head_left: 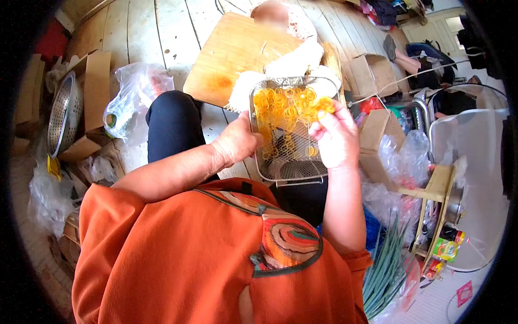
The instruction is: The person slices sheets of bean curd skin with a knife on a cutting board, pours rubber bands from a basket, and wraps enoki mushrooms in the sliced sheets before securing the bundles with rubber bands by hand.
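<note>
A rectangular wire mesh basket (pixel 291 166) is tilted in front of me over my lap. Many thin yellow rings (pixel 275 105) lie in its upper part, while the lower end shows mostly bare mesh. My left hand (pixel 237 139) grips the basket's left rim, fingers partly hidden behind it. At the right side, my right hand (pixel 337 137) pinches a small clump of yellow rings (pixel 319 108) above the mesh. Just beyond the basket lies white, crumpled material (pixel 294 60), perhaps cloth. A wooden cutting board (pixel 224 59) is behind it.
Left of my knee are a clear plastic bag (pixel 137 97), a cardboard box (pixel 98 89) and a metal colander (pixel 61 114). On the right are another box (pixel 372 73), green onions (pixel 386 270) and a wooden rack (pixel 434 189). Another person's leg (pixel 404 60) shows at upper right.
</note>
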`<state>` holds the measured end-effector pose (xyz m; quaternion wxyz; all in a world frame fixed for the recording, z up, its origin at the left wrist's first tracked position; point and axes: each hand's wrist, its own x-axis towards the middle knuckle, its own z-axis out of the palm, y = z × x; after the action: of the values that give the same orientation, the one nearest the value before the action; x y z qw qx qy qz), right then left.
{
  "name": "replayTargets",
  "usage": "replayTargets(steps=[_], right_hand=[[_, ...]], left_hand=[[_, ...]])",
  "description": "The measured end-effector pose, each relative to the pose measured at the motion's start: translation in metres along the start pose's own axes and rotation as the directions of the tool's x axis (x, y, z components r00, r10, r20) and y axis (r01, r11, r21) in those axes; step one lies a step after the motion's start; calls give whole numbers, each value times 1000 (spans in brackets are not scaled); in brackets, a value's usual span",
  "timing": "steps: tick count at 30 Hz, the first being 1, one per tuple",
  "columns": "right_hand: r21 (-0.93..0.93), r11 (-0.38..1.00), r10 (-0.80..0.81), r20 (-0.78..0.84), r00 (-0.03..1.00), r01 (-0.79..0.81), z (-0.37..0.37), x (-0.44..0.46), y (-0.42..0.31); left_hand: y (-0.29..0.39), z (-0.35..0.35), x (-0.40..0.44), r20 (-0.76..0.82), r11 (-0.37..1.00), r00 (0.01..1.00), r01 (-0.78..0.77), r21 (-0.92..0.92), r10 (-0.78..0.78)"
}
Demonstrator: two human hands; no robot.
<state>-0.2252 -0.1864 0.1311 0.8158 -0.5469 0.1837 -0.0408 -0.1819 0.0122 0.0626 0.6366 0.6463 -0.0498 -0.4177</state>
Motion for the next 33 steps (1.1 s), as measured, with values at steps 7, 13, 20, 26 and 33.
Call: replayTargets(steps=[7, 13, 20, 26, 33], right_hand=[[165, 970, -187, 34, 982, 179, -18, 0, -40], [158, 972, -165, -55, 985, 172, -56, 13, -27], [74, 995, 89, -230, 969, -74, -86, 58, 56], [-34, 972, 202, -380, 903, -232, -106, 101, 123], [-405, 850, 135, -450, 883, -337, -111, 131, 157]], left_hand=[[28, -47, 12, -117, 990, 990, -89, -108, 76], [53, -115, 13, -416, 978, 909, -114, -177, 31], [33, -231, -18, -617, 906, 772, -361, -222, 156], [-27, -283, -95, -895, 868, 439, -412, -278, -78], [-135, -307, -172, -937, 850, 270, -418, -321, -221]])
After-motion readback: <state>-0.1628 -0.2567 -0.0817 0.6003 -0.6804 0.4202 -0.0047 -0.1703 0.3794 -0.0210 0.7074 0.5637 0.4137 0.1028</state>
